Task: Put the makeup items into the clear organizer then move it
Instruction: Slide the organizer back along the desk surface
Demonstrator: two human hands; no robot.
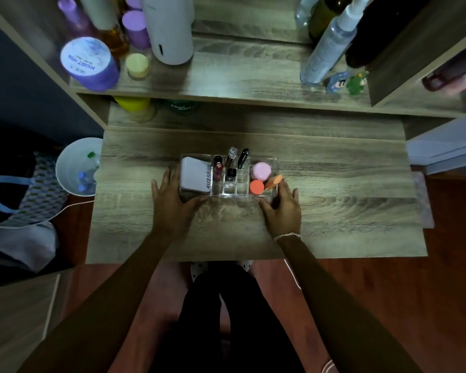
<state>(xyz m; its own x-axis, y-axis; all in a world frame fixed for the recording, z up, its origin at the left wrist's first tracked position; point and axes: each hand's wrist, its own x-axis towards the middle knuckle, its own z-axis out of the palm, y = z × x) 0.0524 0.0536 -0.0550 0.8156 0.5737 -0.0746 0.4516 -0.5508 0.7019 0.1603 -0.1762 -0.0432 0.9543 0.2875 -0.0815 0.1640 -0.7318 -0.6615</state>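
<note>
Your left hand and right hand bracket the organizer mid-tabletop, each grip pressed against an end wall, ready to lift it evenly. The items already sit inside: compact, sponges, tubes upright in the middle. Clear walls blur; fingertip contact is hard to confirm.

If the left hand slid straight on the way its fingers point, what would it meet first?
Nothing on the desk: the left hand flanks the clear organizer, fingers pointing past its left end. The path looks free up to the raised shelf.
</note>
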